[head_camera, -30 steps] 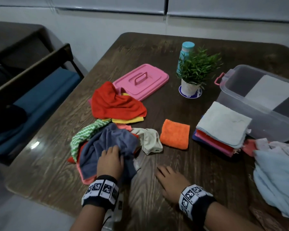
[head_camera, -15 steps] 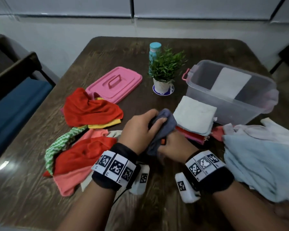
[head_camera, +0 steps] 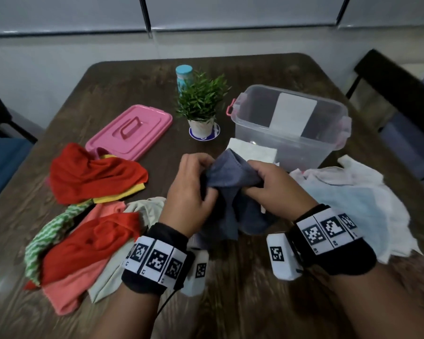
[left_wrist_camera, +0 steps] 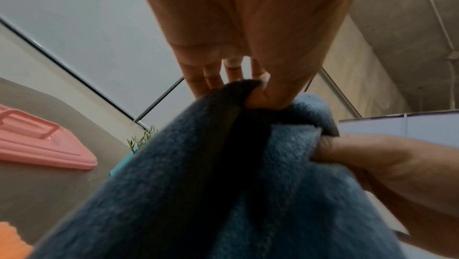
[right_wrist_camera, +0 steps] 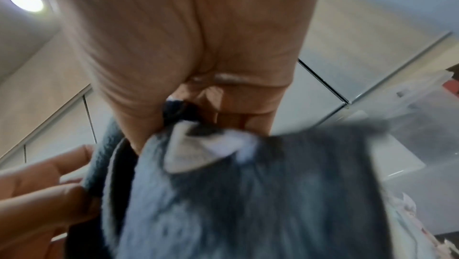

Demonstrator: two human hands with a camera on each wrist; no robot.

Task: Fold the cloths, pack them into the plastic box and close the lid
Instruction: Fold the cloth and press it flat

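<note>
- While both hands work mid-air at centre frame in the head view, the left hand [head_camera: 191, 192] and right hand [head_camera: 272, 189] each pinch the top edge of the grey-blue cloth [head_camera: 233, 199]; the rest hangs bunched toward the table [head_camera: 242, 302].
- Plastic box [head_camera: 289, 140] sits open upper right, pink lid [head_camera: 130, 132] lies flat upper left, unfolded cloths [head_camera: 88, 238] are piled lower left, and a white folded cloth [head_camera: 252, 150] lies just in front of the box.
- Left wrist view: thumb and fingers [left_wrist_camera: 213, 78] clamp a doubled fold of the cloth, centre frame.
- Right wrist view: blurred; fingers curl round a gathered corner of the cloth, upper centre.
- Judgement: find two true corners, pull the edge taut, shake out the twist, lay it flat on the table, then fold.
</note>
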